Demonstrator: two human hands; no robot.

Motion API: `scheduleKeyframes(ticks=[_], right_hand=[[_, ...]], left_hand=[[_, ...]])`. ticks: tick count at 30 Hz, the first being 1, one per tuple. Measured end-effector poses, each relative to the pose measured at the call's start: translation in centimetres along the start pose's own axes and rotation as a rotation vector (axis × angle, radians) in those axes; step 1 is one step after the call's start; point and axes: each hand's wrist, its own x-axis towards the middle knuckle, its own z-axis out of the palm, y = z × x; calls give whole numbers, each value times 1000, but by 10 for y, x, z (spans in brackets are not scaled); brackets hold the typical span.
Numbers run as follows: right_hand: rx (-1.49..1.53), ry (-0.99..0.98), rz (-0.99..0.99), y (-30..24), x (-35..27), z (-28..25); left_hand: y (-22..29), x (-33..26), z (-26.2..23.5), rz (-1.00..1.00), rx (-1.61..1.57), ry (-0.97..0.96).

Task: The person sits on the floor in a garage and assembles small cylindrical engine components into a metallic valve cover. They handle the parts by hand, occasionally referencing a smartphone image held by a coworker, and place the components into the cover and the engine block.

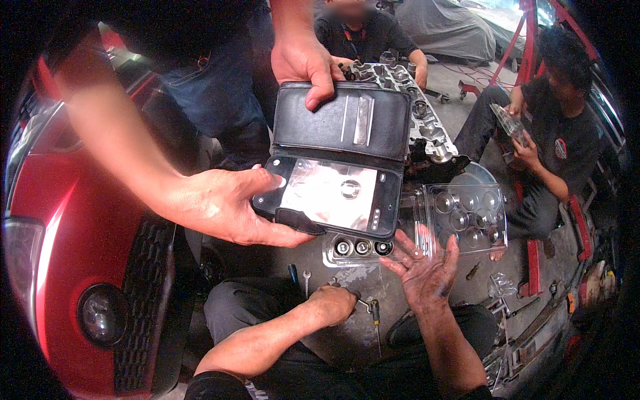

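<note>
Someone (217, 208) holds a phone (330, 193); my right fingers (411, 252) spread by the tray's (331, 261) right edge, left fingers (340, 301) curled, grip unclear.

Garage: red car (87, 240), cylinder head (430, 123)

A red car (77, 180) with a round fog lamp (102, 313) and black mesh grille (141, 300) stands at left, while a grey cover (453, 30) lies draped in the background near a red metal frame (529, 27).
</note>
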Motion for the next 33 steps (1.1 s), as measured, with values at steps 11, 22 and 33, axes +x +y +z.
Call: scheduleKeyframes(ticks=[11, 22, 33], right_hand=[[31, -31, 17, 0, 1, -5], [-23, -5, -4, -1, 0, 0], [8, -3, 17, -3, 0, -2]], left_hand=[[-6, 6, 12, 42, 26, 51], [-3, 5, 8, 28, 27, 35], [-4, 3, 13, 64, 17, 151]])
